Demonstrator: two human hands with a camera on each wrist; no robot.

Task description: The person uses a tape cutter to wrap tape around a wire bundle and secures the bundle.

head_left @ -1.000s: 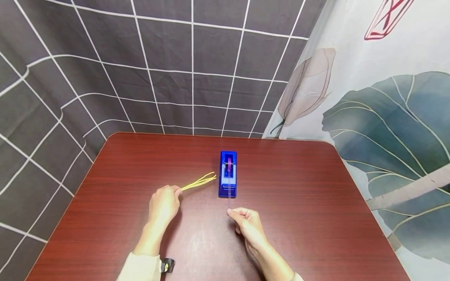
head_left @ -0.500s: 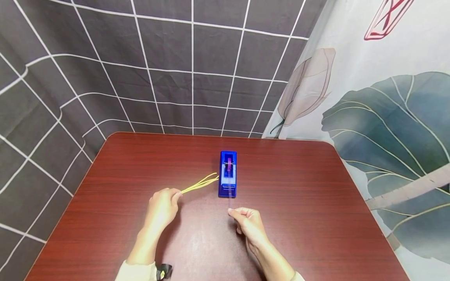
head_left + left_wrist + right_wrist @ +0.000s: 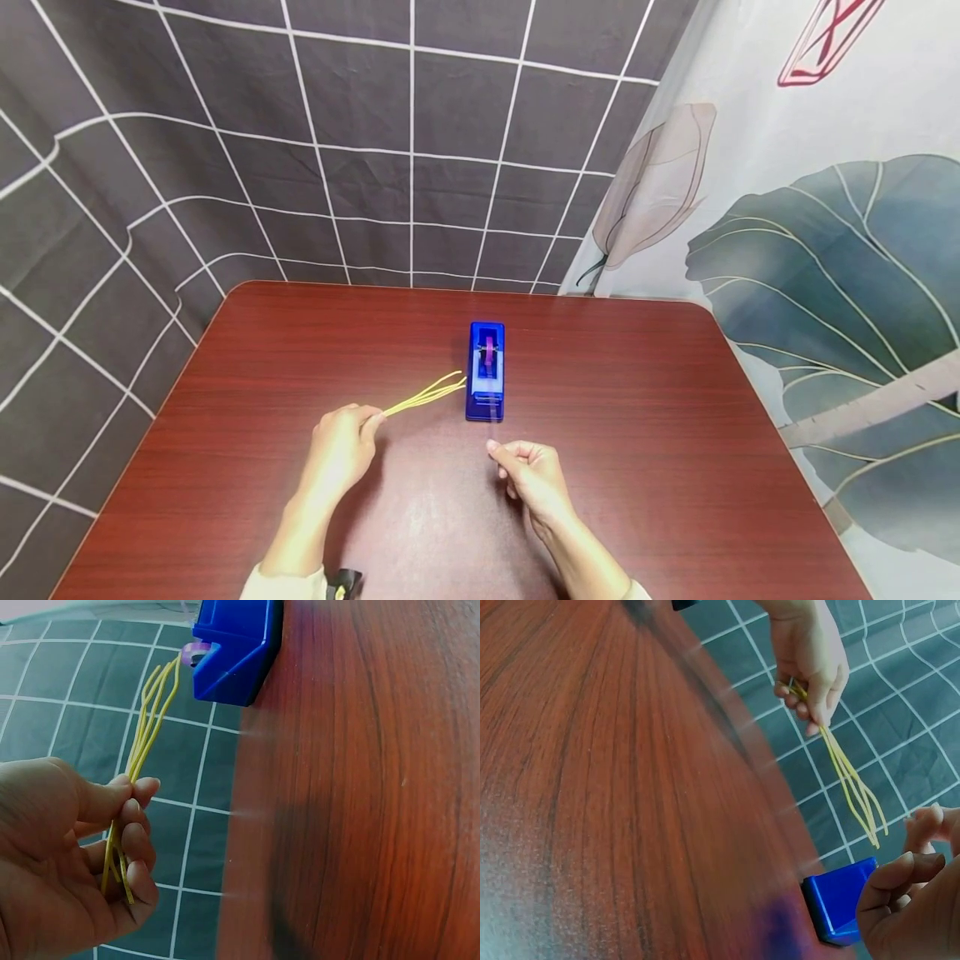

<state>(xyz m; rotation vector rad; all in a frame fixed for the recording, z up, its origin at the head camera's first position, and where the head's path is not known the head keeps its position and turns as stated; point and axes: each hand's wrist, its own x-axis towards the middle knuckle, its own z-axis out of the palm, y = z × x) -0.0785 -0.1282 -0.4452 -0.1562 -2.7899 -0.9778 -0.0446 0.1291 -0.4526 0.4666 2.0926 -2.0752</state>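
Note:
Between thumb and fingers my left hand (image 3: 337,446) pinches a bundle of several thin yellow cords (image 3: 146,727); whether they are wire or string I cannot tell. In the head view their far ends overlap the left edge of a blue tape dispenser (image 3: 486,408); contact is unclear. Inside the dispenser sits a roll of purplish tape (image 3: 490,351). A faint clear strip of tape (image 3: 492,427) runs from its front to my right hand (image 3: 534,482), which pinches the end between thumb and index finger. In the right wrist view my right hand partly hides the dispenser (image 3: 841,896).
The dispenser stands on a reddish-brown wooden table (image 3: 637,400), past the middle toward the far edge. Behind the table hangs a dark grid-patterned curtain (image 3: 360,100). A pale leaf-patterned curtain (image 3: 847,250) hangs on the right.
My left hand has drawn slightly toward me and left, while the cords' far ends have shifted right, up to the dispenser's edge. My right hand has barely moved.

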